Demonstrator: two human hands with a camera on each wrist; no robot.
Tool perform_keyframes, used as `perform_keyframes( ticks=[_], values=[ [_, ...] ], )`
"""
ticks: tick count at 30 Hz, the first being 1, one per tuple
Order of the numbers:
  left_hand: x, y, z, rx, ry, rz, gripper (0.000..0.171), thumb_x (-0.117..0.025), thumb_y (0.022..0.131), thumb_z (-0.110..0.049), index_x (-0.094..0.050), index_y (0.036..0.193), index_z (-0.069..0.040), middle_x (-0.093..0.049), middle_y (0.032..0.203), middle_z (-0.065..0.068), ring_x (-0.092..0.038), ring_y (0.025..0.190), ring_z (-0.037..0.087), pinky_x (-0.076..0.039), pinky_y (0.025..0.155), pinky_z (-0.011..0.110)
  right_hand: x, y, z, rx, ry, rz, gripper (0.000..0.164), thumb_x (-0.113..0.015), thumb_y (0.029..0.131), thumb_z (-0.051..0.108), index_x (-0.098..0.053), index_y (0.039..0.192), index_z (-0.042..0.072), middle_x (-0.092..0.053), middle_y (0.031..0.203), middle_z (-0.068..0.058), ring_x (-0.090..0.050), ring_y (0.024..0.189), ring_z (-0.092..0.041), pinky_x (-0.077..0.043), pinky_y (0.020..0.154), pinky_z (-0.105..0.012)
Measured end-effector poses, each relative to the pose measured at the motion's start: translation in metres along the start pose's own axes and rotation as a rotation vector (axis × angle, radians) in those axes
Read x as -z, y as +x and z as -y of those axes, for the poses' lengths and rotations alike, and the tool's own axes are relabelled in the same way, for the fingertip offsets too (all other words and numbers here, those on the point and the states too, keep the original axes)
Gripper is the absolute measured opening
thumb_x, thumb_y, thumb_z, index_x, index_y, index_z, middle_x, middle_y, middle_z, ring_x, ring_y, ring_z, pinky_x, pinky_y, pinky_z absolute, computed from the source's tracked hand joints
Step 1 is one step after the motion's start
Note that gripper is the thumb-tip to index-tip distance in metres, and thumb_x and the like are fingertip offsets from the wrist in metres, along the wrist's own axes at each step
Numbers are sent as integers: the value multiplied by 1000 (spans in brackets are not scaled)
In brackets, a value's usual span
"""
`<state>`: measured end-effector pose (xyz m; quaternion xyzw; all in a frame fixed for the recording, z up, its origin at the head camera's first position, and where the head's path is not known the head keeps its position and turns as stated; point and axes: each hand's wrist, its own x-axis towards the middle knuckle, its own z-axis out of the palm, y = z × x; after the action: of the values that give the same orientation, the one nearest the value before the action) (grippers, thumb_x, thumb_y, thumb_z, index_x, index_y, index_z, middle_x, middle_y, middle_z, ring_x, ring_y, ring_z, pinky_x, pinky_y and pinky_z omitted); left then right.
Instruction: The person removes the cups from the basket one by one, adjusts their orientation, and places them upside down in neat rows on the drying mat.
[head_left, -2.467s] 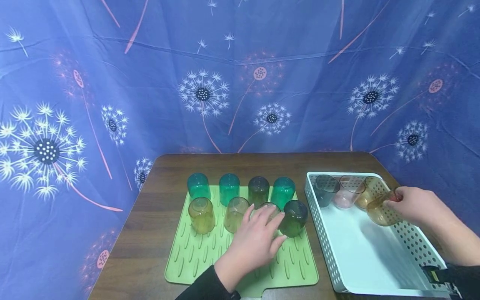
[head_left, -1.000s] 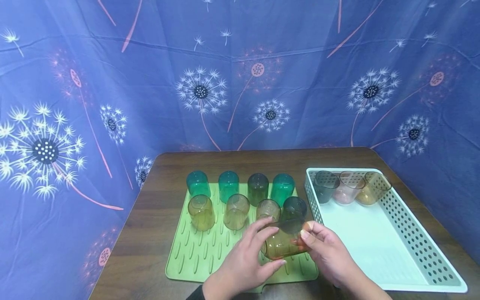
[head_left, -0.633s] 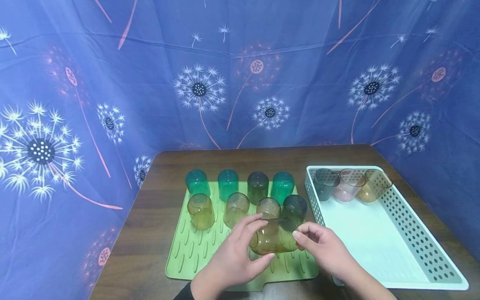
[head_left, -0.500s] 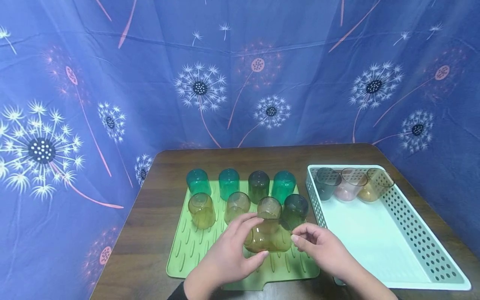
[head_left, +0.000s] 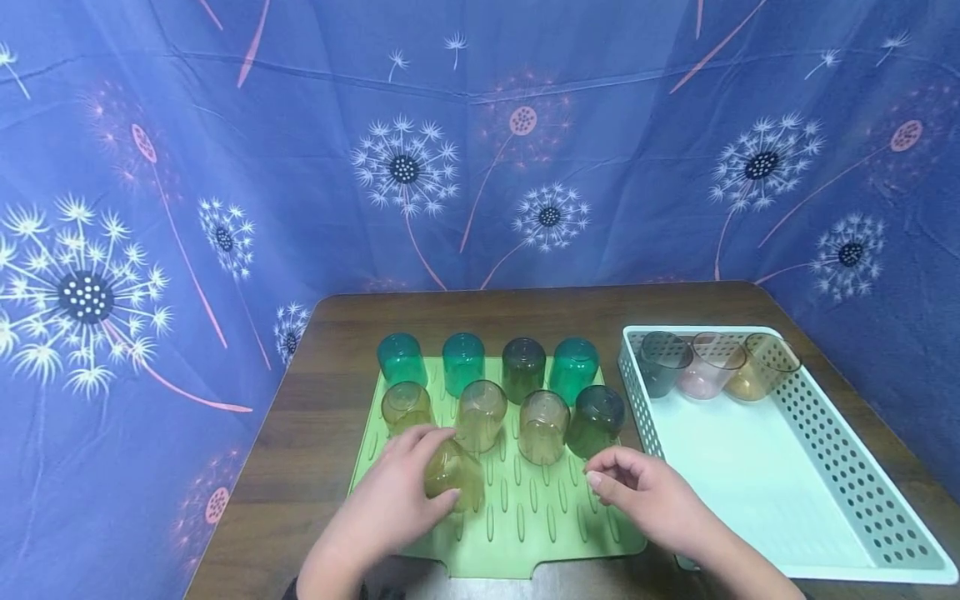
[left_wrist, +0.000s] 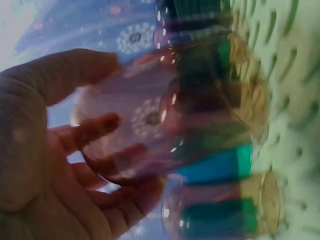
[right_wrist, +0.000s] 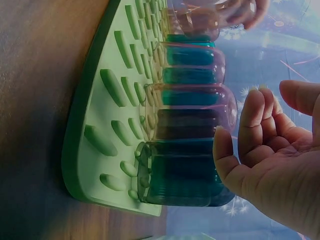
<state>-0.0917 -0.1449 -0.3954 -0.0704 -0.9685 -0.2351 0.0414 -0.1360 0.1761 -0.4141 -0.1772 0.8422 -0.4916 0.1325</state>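
Observation:
My left hand (head_left: 390, 496) grips an amber glass tumbler (head_left: 459, 479) round its base end, mouth down and somewhat tilted. The tumbler is over the front left of the green ribbed mat (head_left: 517, 546); whether its rim touches the mat I cannot tell. Part of it is hidden behind my fingers. In the left wrist view the fingers spread round the see-through tumbler (left_wrist: 135, 105). My right hand (head_left: 652, 500) holds nothing; its fingers are loosely bent, just in front of a dark tumbler (head_left: 596, 425) on the mat's right, as the right wrist view also shows.
Upturned tumblers stand in two rows on the mat: teal (head_left: 401, 362) and dark ones behind, amber (head_left: 482, 417) and dark ones in front. A white perforated basket (head_left: 765, 492) on the right holds a grey tumbler (head_left: 662, 371), a pinkish one (head_left: 708, 371) and an amber one (head_left: 757, 375).
My right hand brought the amber tumbler from the basket to the left hand and let go. The left hand has turned it mouth down and carried it left over the mat.

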Motion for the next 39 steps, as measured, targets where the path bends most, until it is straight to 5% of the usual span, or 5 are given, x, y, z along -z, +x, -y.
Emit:
perform_keyframes(
  ticks=[6, 16, 23, 31, 39],
  values=[
    [3, 1, 13, 78, 119, 24, 69, -86, 74, -22, -60, 137, -15, -60, 138, 14, -58, 121, 40, -48, 105, 59, 7, -1, 1, -3, -33, -9, 17, -63, 100, 25, -68, 106, 10, -65, 82, 1, -60, 75, -4, -50, 63, -24],
    [4, 3, 14, 81, 194, 25, 71, -88, 74, -29, -60, 137, -14, -61, 136, 18, -61, 117, 41, -49, 101, 60, 43, -1, 10, -55, -237, -117, 15, -62, 101, 29, -69, 108, 17, -70, 93, 6, -60, 84, 1, -50, 70, -25],
    [11, 7, 13, 118, 207, 5, 86, -80, 78, -54, -49, 149, -18, -61, 139, 17, -59, 125, 40, -45, 104, 63, 101, 12, 6, -98, -510, -214, 33, -57, 103, 39, -68, 118, 12, -73, 112, -12, -69, 102, -29, -54, 78, -42],
    [21, 6, 14, 114, 209, -50, 76, -75, 86, -50, -49, 149, -17, -64, 135, 16, -59, 126, 38, -45, 103, 62, 177, 27, -10, -271, -733, -182, 58, -51, 104, 41, -52, 129, -12, -63, 114, -35, -62, 99, -51, -51, 70, -52],
    [22, 6, 15, 95, 186, -84, 74, -75, 87, -50, -52, 147, -15, -61, 138, 17, -58, 128, 37, -45, 104, 62, 225, 50, -15, -361, -779, -127, 66, -48, 104, 38, -38, 137, -18, -46, 132, -43, -48, 114, -62, -44, 89, -69]
  ],
)
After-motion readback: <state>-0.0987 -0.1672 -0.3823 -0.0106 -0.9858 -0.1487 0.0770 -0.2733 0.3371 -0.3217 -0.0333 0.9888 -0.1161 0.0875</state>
